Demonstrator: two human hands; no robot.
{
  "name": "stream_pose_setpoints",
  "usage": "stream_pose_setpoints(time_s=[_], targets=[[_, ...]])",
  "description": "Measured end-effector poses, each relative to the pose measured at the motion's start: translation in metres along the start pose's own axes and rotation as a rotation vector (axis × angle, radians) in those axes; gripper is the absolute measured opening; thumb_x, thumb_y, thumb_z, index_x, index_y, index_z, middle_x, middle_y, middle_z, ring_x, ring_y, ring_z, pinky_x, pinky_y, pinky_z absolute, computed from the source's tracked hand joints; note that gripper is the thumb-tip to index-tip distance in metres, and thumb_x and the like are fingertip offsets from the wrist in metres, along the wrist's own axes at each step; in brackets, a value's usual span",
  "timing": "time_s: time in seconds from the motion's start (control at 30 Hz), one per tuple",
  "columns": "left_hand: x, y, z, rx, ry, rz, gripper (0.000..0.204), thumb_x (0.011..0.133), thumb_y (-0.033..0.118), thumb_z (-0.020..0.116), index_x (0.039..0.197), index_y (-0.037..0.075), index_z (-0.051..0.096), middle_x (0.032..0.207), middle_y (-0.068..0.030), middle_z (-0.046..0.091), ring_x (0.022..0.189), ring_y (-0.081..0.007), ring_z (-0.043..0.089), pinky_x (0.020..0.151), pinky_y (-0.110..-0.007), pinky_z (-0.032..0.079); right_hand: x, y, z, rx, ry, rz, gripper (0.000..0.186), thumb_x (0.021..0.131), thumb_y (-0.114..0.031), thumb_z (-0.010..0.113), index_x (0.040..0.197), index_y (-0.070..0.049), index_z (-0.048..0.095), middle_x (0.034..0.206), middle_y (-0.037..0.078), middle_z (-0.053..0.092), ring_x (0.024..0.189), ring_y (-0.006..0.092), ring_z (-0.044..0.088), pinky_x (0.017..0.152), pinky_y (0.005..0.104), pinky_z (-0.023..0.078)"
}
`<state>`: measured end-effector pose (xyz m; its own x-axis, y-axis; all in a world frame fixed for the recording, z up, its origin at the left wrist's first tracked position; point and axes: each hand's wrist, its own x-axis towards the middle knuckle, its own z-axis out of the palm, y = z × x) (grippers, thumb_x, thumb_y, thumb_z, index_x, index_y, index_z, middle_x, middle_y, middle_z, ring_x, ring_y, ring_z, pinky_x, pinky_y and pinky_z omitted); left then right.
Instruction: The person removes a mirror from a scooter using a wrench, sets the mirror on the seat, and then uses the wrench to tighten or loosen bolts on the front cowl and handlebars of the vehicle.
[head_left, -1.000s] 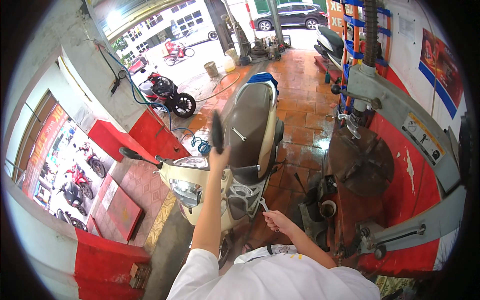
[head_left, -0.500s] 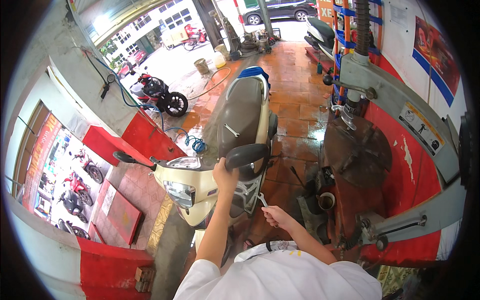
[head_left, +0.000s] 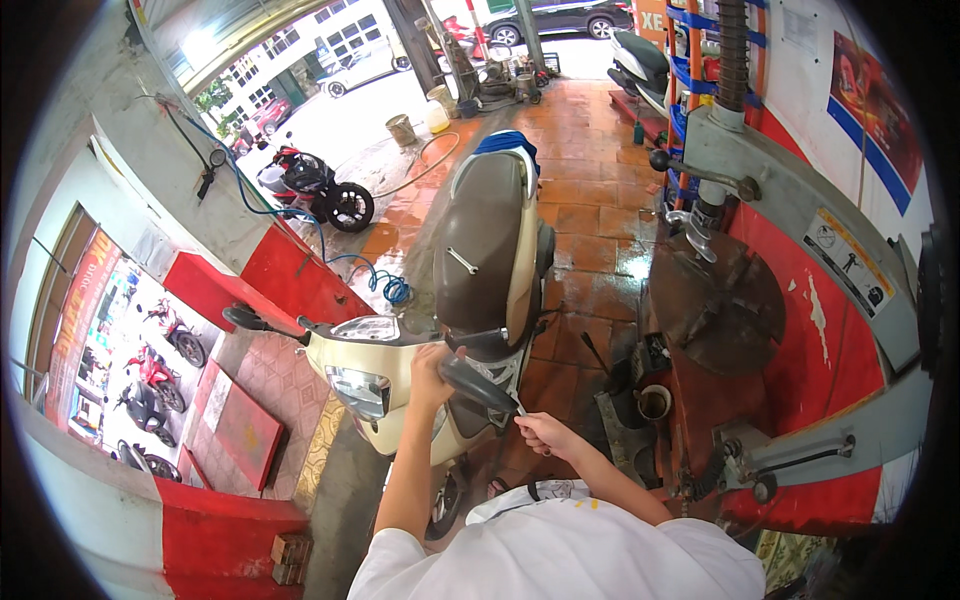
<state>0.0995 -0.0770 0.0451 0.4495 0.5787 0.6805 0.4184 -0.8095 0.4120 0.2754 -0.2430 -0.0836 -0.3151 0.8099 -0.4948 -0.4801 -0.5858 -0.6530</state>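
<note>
I find the floor before me laid in orange tiles (head_left: 585, 225), with a wet sheen in places. A cream scooter (head_left: 385, 355) stands on the floor; on its brown seat (head_left: 480, 215) I note one open-ended spanner (head_left: 462, 261), lying at a slant, and a blue cloth (head_left: 520, 148) at the rear end. To my left, a red platform (head_left: 255, 432) rests on pinkish patterned tiles (head_left: 300, 365). Toward the entrance I record a bucket (head_left: 401, 131) and a yellow container (head_left: 437, 118), side by side.

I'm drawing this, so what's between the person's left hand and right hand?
In the head view, a dark mirror sits between the left hand and the right hand, with part of a wrench by its tip.
</note>
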Motion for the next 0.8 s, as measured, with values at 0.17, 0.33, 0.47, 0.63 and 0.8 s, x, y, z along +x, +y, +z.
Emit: stream_pose_setpoints(time_s=[0.17,0.33,0.47,0.63,0.8], targets=[[-0.016,0.029,0.048,-0.002,0.61,-0.27,0.029,0.081,0.011,0.075,0.064,0.004,0.053,0.063,-0.0099,0.054,0.065,-0.0289,0.054,0.065,-0.039,0.042,0.007,-0.002,0.002,0.015,0.01,0.001,0.031,0.101,-0.029,0.053,0.074,-0.016,0.045,0.055,-0.009,0.031,0.042,0.0038,0.025,0.038,0.0251,0.017],[-0.006,0.014,0.052,0.263,0.448,-0.254,0.036,0.08,0.012,0.075,0.057,0.009,0.047,0.057,-0.0055,0.05,0.057,-0.0243,0.051,0.064,-0.037,0.037,0.01,-0.002,0.001,-0.007,-0.004,0.014,0.03,0.101,-0.029,0.052,0.075,-0.015,0.046,0.055,-0.009,0.03,0.042,0.0033,0.024,0.038,0.0243,0.017],[-0.018,0.0,0.002,-0.052,0.291,-0.113,0.03,0.085,0.006,0.07,0.063,0.004,0.05,0.056,-0.0077,0.05,0.053,-0.0186,0.044,0.057,-0.034,0.036,0.009,-0.002,0.009,-0.022,0.003,0.038,0.031,0.101,-0.029,0.052,0.074,-0.016,0.045,0.055,-0.009,0.03,0.042,0.0035,0.024,0.039,0.0247,0.017],[-0.016,0.05,-0.035,-0.124,0.192,-0.52,0.024,0.096,0.013,0.062,0.074,0.002,0.06,0.069,-0.0092,0.061,0.06,-0.0159,0.053,0.059,-0.031,0.043,0.01,0.001,-0.002,-0.011,0.003,0.039,0.032,0.101,-0.028,0.052,0.073,-0.016,0.044,0.056,-0.009,0.029,0.042,0.0036,0.024,0.039,0.0246,0.017],[-0.029,-0.01,-0.004,-0.118,0.231,-0.098,0.017,0.09,0.002,0.065,0.077,0.002,0.054,0.067,-0.0093,0.053,0.058,-0.0174,0.05,0.061,-0.03,0.045,0.011,0.005,0.004,-0.011,0.001,0.049,0.032,0.101,-0.028,0.053,0.073,-0.016,0.043,0.056,-0.009,0.03,0.042,0.0036,0.024,0.039,0.0245,0.017]])
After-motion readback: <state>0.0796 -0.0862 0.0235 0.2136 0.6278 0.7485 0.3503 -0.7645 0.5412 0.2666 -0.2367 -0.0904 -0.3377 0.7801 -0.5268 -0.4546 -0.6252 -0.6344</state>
